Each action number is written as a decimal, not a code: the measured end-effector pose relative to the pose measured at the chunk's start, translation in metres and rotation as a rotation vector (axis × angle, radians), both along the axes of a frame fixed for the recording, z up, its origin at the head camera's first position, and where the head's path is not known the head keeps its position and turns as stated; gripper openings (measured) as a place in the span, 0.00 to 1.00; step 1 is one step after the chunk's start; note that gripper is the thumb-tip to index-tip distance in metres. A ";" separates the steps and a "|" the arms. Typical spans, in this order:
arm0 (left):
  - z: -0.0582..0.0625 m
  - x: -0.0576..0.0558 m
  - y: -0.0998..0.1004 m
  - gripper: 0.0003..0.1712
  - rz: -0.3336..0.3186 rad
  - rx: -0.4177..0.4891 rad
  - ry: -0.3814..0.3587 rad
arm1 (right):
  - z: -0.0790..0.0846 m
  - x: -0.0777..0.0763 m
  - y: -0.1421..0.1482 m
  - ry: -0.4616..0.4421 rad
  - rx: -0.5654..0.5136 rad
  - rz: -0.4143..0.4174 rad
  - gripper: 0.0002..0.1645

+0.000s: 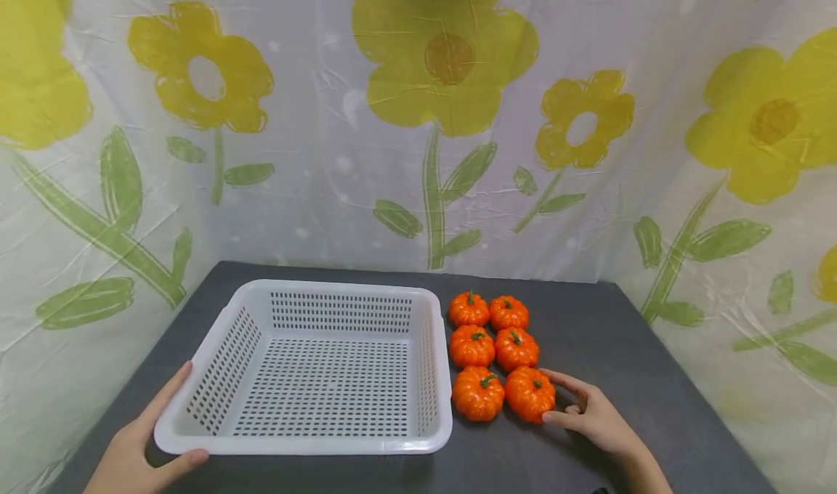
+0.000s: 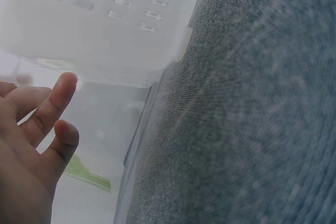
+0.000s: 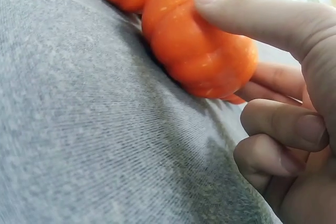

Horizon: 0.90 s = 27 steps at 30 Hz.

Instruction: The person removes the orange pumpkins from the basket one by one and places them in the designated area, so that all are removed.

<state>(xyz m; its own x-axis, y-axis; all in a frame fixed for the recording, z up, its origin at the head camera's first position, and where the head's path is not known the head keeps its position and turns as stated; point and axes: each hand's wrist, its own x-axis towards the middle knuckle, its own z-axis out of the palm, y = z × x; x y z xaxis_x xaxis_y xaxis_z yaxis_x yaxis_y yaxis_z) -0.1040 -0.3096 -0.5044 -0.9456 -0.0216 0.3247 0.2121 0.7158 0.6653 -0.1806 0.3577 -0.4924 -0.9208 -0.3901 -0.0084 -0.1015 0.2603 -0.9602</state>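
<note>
A white plastic basket (image 1: 431,447) with slotted walls sits at the left of the table. At its front left corner is my left hand (image 1: 140,443), fingers spread and thumb apart, fingertips right at the rim. In the left wrist view the hand (image 2: 37,124) has loosely extended fingers beside the basket wall (image 2: 94,40). My right hand (image 1: 598,414) pinches the front right orange pumpkin (image 1: 528,394) between thumb and fingers. The right wrist view shows the thumb pressed on this pumpkin (image 3: 194,40), while the lower fingers of the hand (image 3: 299,103) curl away from it.
Several more small orange pumpkins, such as the front left one (image 1: 478,394) and a back one (image 1: 508,312), stand in two columns right of the basket. A dark grey cloth (image 1: 628,356) covers the table. Behind and at both sides hangs a flower-printed curtain (image 1: 314,189).
</note>
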 end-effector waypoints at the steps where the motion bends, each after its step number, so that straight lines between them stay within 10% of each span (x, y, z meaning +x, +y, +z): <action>1: 0.000 0.000 0.000 0.67 0.002 -0.004 -0.009 | 0.000 0.000 -0.001 0.000 0.005 -0.006 0.45; 20: -0.006 0.001 0.000 0.71 -0.035 0.013 0.031 | 0.008 0.003 0.000 -0.012 0.096 -0.063 0.47; 27: -0.020 -0.013 -0.027 0.42 -0.262 0.186 0.067 | 0.030 0.014 0.014 0.116 0.068 -0.114 0.31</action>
